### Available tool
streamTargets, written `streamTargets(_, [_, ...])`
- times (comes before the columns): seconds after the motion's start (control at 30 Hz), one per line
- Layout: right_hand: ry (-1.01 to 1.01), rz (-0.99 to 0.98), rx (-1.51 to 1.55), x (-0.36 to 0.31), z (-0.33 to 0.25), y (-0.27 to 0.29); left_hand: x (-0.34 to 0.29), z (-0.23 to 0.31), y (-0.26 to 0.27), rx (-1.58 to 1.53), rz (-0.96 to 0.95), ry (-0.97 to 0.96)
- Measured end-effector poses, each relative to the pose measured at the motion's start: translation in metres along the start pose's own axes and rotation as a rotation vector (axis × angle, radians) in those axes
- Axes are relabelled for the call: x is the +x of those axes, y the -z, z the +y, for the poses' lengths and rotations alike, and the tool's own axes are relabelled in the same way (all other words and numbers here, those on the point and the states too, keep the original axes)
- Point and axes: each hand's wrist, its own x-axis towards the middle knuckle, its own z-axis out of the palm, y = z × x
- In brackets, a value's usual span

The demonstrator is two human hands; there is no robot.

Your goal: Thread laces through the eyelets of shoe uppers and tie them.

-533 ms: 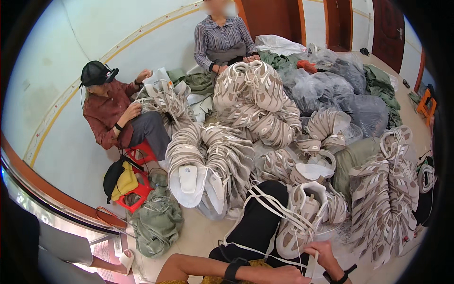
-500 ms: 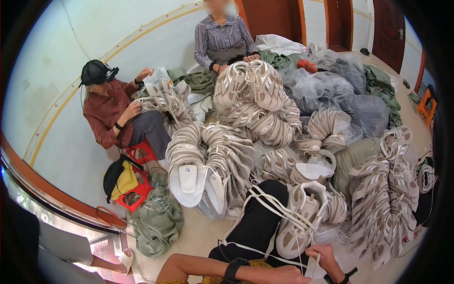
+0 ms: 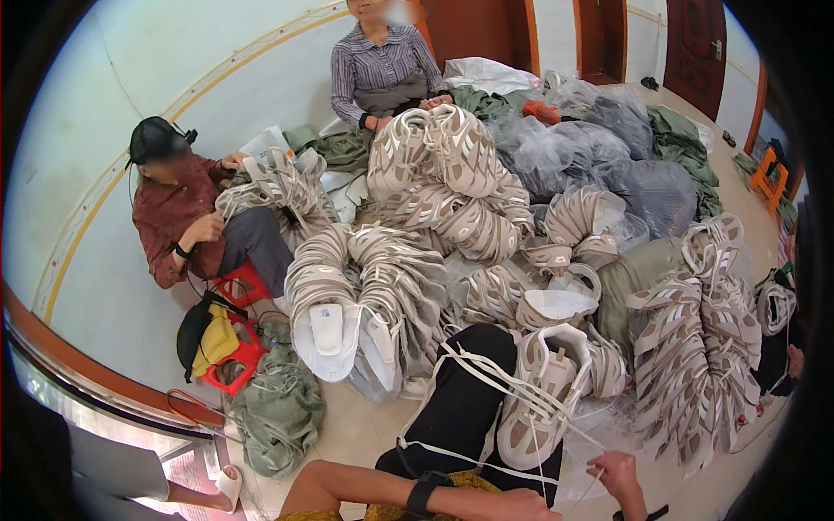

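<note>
A beige-and-white sneaker upper [image 3: 537, 408] with brown patches rests on my black-clad legs, its opening away from me. Long cream shoelaces [image 3: 499, 373] run loosely across it and over my left knee. Right of the upper, my right hand [image 3: 617, 473] pinches a shoelace that stretches up to the upper; a thin end hangs below the fingers. My left hand [image 3: 524, 505] is closed at the lower edge, below the upper, partly cut off. A lace comes down beside it, but what lies in its fingers is hidden.
Stacked shoe uppers [image 3: 369, 286] stand ahead, with another pile [image 3: 695, 347] at right. Stuffed plastic bags [image 3: 582, 165] lie behind. Two people sit across from me, one in red-brown [image 3: 178, 204], one in stripes [image 3: 382, 78]. A red stool [image 3: 230, 360] and green sacking [image 3: 278, 417] are at left.
My right hand has moved right, drawing the shoelace out taut from the upper. My left hand stays low by the edge. The whole view has shifted slightly.
</note>
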Motion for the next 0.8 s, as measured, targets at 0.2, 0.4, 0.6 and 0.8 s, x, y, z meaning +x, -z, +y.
streamTargets(0.2, [0.289, 0.127, -0.032, 0.092, -0.002, 0.020, -0.006, 0.022, -0.003, -0.076, 0.024, -0.084])
streamTargets(0.4, [0.278, 0.116, 0.163, 0.105, -0.033, 0.018, -0.003, 0.038, 0.000, -0.254, -0.033, -0.140])
streamTargets(0.6, [0.126, 0.055, 0.130, 0.020, -0.043, 0.035, -0.009, 0.064, 0.014, -0.364, -0.126, -0.132])
streamTargets(0.8, [-0.050, 0.320, 0.290, -0.042, -0.057, 0.101, 0.003, 0.042, 0.009, -0.424, -0.187, -0.163])
